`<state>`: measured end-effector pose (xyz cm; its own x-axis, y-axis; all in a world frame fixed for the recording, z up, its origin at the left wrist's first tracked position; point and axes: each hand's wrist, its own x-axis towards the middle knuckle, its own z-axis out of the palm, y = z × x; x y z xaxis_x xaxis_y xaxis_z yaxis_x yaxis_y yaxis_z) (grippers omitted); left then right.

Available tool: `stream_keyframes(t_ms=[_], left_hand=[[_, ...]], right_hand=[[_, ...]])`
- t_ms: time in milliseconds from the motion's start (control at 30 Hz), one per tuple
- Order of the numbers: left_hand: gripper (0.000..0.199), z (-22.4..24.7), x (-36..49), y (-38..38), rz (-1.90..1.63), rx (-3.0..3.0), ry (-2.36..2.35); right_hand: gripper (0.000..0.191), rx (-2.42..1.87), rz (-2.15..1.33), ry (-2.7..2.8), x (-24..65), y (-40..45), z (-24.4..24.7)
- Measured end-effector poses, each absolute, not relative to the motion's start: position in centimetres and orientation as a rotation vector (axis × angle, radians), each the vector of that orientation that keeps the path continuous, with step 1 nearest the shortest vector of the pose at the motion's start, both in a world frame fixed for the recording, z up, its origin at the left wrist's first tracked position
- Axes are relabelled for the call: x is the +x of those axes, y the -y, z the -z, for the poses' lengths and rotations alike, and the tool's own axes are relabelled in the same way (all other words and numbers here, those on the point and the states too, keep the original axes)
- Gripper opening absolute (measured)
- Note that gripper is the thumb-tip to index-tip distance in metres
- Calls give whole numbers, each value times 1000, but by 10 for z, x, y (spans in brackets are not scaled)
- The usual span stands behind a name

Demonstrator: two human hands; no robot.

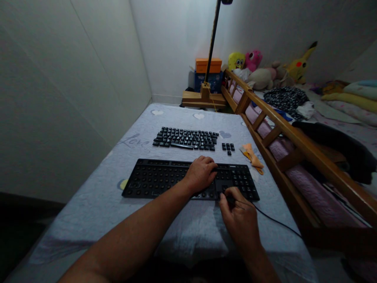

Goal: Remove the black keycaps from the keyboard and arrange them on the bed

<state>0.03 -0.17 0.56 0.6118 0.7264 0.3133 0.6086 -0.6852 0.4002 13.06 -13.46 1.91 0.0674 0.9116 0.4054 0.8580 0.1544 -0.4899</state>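
Note:
A black keyboard (pixel 165 179) lies on the cloth-covered table, its main section bare of keycaps; the number pad on the right still has its keys. My left hand (pixel 202 173) rests on the keyboard's upper middle, fingers bent and lying over it, holding nothing that shows. At the lower right, by the arrow keys, my right hand (pixel 238 208) is closed in a pinch of thumb and forefinger; whatever is between the tips is hidden. Beyond the keyboard, loose black keycaps (pixel 188 138) lie in keyboard order, with a smaller keycap group (pixel 228 147) to their right.
An orange cloth-like piece with a yellow-handled tool (pixel 251 158) lies right of the keycaps. The keyboard cable (pixel 277 222) runs off to the right. A wooden bed rail (pixel 282 125) borders the table's right side; a wooden stand (pixel 203 98) is past its far end.

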Motion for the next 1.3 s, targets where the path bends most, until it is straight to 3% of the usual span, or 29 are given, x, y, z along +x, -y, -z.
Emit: stream_keyframes(t_ms=[533,1133,1300], left_hand=[[21,-5,0,1,-668,2583,-1086],[22,-5,0,1,-660,2593,-1092],[22,-5,0,2,-664,2596,-1091]], right_hand=[[16,-1772,-444,1620,148,131,-26],[15,-1806,-560,1570,146,120,-36],[11,-1836,-781,1474,155,118,-29]])
